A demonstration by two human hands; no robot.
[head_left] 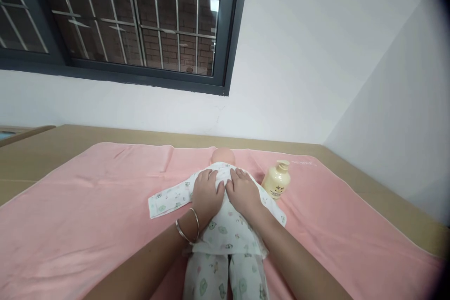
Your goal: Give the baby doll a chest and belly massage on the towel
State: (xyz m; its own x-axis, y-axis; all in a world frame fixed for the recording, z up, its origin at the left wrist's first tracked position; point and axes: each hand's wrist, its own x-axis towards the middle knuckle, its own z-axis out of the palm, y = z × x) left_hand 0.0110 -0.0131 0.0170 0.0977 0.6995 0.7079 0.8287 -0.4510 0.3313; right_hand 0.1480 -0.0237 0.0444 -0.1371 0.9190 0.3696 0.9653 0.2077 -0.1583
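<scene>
A baby doll (225, 225) in a white patterned top and trousers lies stretched out, its smooth head (222, 155) pointing away from me. I cannot tell whether it lies face up or face down. My left hand (207, 192), with a silver bangle on the wrist, rests flat on the left of the doll's upper body. On the other side, my right hand (244, 191) lies flat too, the two thumbs close together in the middle. One sleeve (170, 199) spreads out to the left; the right sleeve is partly behind my forearm. Neither hand grips anything.
A pale yellow pump bottle (277, 180) stands to the right of the doll. Underneath spreads a pink cloth (105, 215) on a wooden surface (66, 145). White walls (298, 56) rise behind and at the right, with a barred, dark-framed window (140, 23) at the upper left.
</scene>
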